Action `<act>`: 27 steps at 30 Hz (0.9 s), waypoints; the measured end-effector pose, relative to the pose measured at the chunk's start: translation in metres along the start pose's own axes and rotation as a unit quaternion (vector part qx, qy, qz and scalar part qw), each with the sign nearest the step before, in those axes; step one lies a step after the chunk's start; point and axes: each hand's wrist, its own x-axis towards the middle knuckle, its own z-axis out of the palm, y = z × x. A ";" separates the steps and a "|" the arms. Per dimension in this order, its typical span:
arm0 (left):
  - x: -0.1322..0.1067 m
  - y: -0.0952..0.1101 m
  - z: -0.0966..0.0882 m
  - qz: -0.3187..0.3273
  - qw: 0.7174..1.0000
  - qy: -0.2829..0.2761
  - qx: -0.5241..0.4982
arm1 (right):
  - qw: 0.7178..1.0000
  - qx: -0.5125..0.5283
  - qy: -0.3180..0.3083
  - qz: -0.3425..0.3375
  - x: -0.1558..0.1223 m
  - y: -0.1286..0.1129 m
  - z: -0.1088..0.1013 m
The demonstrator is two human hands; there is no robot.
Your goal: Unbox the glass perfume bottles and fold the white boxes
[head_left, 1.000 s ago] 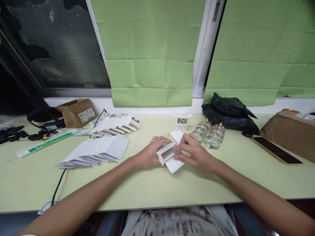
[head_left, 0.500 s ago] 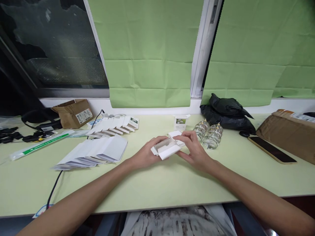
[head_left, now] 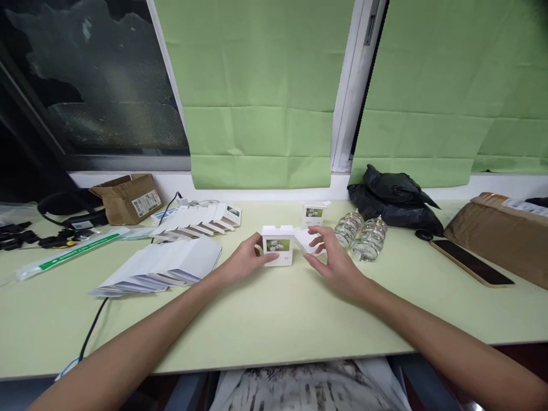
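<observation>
A small white carton (head_left: 278, 261) with a green flower picture stands upright on the table in front of me. My left hand (head_left: 248, 260) grips its left side, thumb across the front and fingers mostly hidden behind. To the right of the carton, my right hand (head_left: 331, 257) holds nothing, with thumb and fingers curved and apart. Just past its fingertips lies a flat white box (head_left: 305, 238), partly covered by the hand. A similar picture carton (head_left: 314, 213) stands farther back. Several clear glass bottles or jars with gold tips (head_left: 369, 240) lie right of my right hand.
Overlapping white folded cartons (head_left: 162, 264) lie at left, with a row of white boxes (head_left: 201, 220) behind. Also present are a brown box (head_left: 132, 200), green-striped plastic packet (head_left: 81, 250), black bags (head_left: 394, 200), phone (head_left: 471, 261), large carton (head_left: 500, 237) and black cable (head_left: 92, 331).
The carton was tilted with its open top toward me and both hands on it. Now it stands upright on the table in my left hand, and my right hand has let go.
</observation>
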 end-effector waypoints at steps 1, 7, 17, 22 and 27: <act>0.005 -0.004 -0.002 -0.016 1.000 0.023 -0.008 | 1.000 -0.017 -0.007 0.003 0.000 0.002 0.000; 0.059 -0.024 -0.019 -0.062 0.986 0.156 0.020 | 0.978 -0.186 -0.081 0.050 -0.002 0.016 0.003; 0.146 -0.066 -0.019 -0.039 0.989 0.135 -0.040 | 0.971 -0.196 -0.109 0.077 -0.002 0.006 0.002; 0.150 -0.074 -0.019 -0.040 0.989 0.122 -0.069 | 0.973 -0.163 -0.088 0.141 -0.001 0.009 0.002; 0.144 -0.069 -0.021 -0.047 0.991 0.102 -0.069 | 0.974 -0.136 -0.093 0.158 -0.001 0.013 0.002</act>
